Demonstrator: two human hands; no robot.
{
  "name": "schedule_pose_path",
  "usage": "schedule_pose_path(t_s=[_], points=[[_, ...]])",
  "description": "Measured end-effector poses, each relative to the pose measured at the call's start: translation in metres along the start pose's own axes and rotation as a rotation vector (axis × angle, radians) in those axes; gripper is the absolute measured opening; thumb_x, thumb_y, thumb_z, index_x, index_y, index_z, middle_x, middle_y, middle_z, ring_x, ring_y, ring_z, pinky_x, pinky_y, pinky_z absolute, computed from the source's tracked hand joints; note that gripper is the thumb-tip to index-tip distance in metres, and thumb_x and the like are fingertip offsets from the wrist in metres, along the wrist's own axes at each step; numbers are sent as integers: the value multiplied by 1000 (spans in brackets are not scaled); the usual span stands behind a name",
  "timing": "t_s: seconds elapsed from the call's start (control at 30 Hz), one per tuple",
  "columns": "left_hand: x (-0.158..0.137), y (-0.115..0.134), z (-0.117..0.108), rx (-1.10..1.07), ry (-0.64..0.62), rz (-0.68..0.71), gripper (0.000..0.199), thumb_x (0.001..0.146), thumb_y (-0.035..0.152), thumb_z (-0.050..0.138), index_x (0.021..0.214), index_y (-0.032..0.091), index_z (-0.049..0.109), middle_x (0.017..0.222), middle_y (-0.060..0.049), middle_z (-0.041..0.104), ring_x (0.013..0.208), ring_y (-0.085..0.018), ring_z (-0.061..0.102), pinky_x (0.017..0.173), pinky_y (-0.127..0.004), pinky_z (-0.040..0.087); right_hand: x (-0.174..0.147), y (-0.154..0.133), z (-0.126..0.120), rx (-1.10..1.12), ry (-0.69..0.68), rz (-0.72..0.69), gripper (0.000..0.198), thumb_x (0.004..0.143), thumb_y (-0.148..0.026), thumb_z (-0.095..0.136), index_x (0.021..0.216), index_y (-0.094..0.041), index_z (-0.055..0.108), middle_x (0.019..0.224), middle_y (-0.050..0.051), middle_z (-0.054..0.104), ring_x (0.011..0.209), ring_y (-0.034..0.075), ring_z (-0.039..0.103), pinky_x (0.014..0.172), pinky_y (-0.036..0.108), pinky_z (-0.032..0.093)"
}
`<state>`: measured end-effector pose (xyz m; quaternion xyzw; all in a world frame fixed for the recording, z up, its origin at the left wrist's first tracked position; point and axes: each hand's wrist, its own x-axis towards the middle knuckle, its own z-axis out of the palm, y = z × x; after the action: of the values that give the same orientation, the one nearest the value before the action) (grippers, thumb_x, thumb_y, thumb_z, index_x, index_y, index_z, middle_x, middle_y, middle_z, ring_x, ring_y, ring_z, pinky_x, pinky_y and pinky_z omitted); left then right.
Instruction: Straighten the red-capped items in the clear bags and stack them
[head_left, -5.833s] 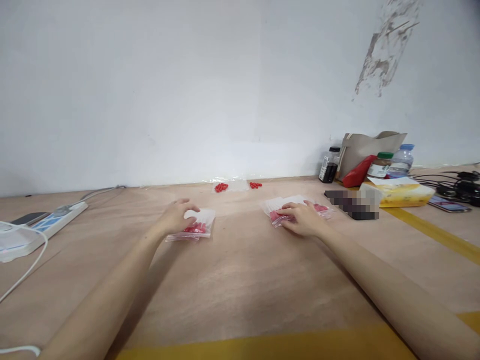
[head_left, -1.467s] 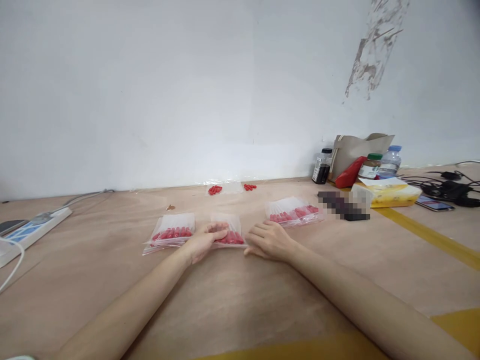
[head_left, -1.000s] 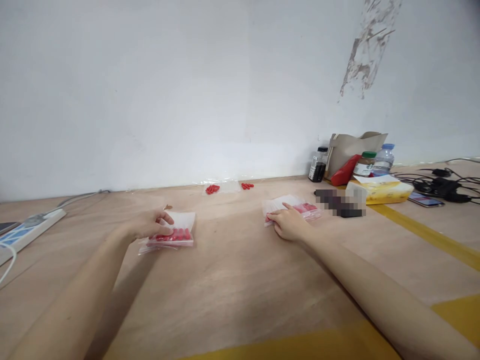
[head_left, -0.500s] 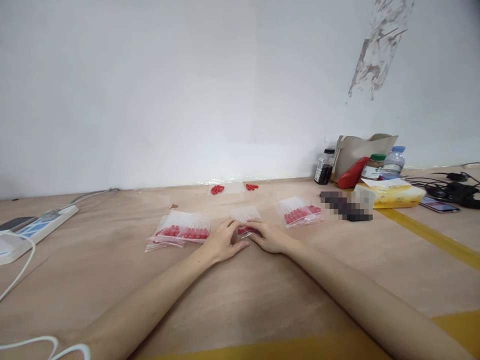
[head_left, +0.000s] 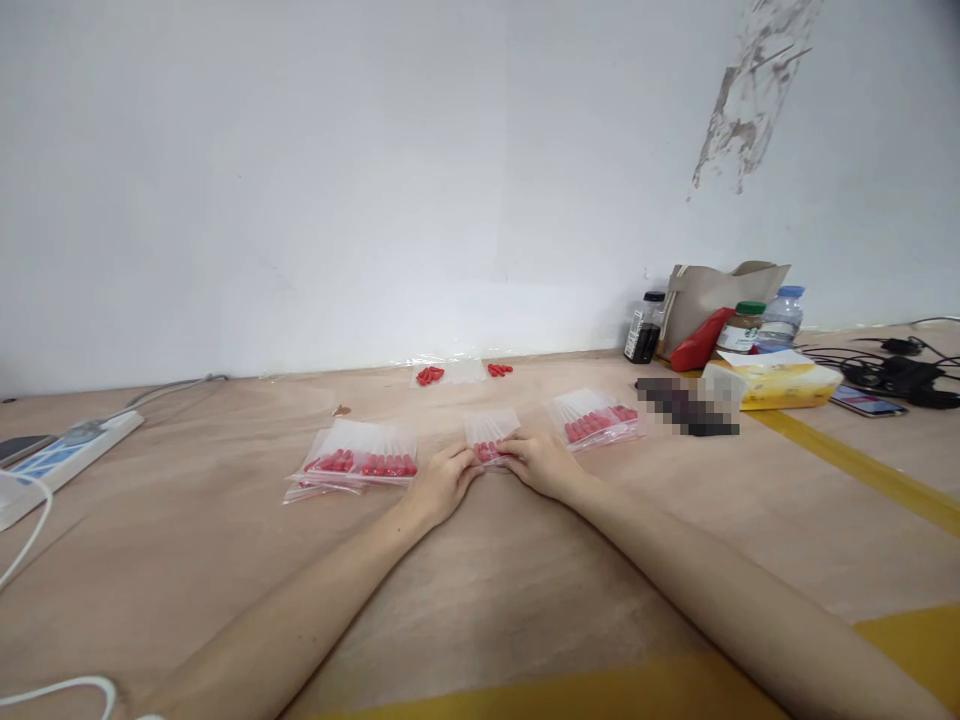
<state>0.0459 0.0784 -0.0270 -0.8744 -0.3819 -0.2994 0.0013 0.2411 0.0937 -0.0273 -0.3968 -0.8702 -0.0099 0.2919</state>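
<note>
Between my hands lies a small clear plastic bag (head_left: 491,425), flat on the table, holding a row of red pieces whose kind I cannot make out. My left hand (head_left: 446,480) is closed at the bag's near left corner, fingertips pinching its edge. My right hand (head_left: 541,462) pinches the near right corner and covers part of the red pieces. Left of my hands, a pile of similar clear bags (head_left: 352,458) with red contents lies overlapped. To the right is another group of such bags (head_left: 596,417).
Loose red pieces (head_left: 430,376) lie on clear plastic by the wall, with more red pieces (head_left: 499,370) beside them. A power strip (head_left: 75,450) is at left. At right stand a dark bottle (head_left: 643,330), a jar (head_left: 742,328), a yellow tissue pack (head_left: 787,385) and black cables (head_left: 907,375).
My hands have drawn apart slightly, fingers moving from over the bag to its near corners. More of the red pieces in it show now. The view has shifted a little.
</note>
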Motion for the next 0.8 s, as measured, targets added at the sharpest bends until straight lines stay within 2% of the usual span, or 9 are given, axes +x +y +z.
schedule_pose_path(t_s=[0.17,0.27,0.4,0.5,0.6,0.8], points=[[0,1,-5,132,-30,2,15,86,21,42,81,17,55,82,-2,57,74,-15,55,69,-26,44,-3,9,6,130,33,50,22,78,-18,50,95,-22,63,95,4,63,85,15,58,77,27,45],[-2,-1,-6,185,-33,10,15,87,21,40,86,18,55,87,-3,58,78,-16,56,70,-27,45,-6,9,4,258,58,76,24,77,-22,50,98,-20,62,95,4,62,82,15,58,75,28,46],[-3,-7,-6,153,23,37,15,88,20,39,91,17,54,91,-4,59,81,-15,57,73,-28,47,-10,6,-2,349,80,3,33,73,-30,56,104,-20,58,102,5,60,90,16,57,80,29,45],[-4,-13,-4,140,77,83,15,87,21,41,93,17,54,91,-4,60,83,-15,58,74,-28,48,-12,9,-2,300,126,-60,37,72,-20,54,109,-20,55,107,5,57,95,16,55,84,29,44],[-4,-19,-3,196,105,139,16,87,19,39,93,17,54,92,-5,61,83,-15,59,74,-28,49,-11,12,1,183,146,-96,37,74,-10,44,109,-20,52,105,5,58,94,15,54,82,28,44],[-7,-24,-6,355,82,216,20,86,13,37,94,16,55,93,-7,62,82,-16,60,72,-29,50,-13,14,2,-120,143,-174,16,81,-16,40,85,-18,55,95,6,60,83,15,56,71,26,44]])
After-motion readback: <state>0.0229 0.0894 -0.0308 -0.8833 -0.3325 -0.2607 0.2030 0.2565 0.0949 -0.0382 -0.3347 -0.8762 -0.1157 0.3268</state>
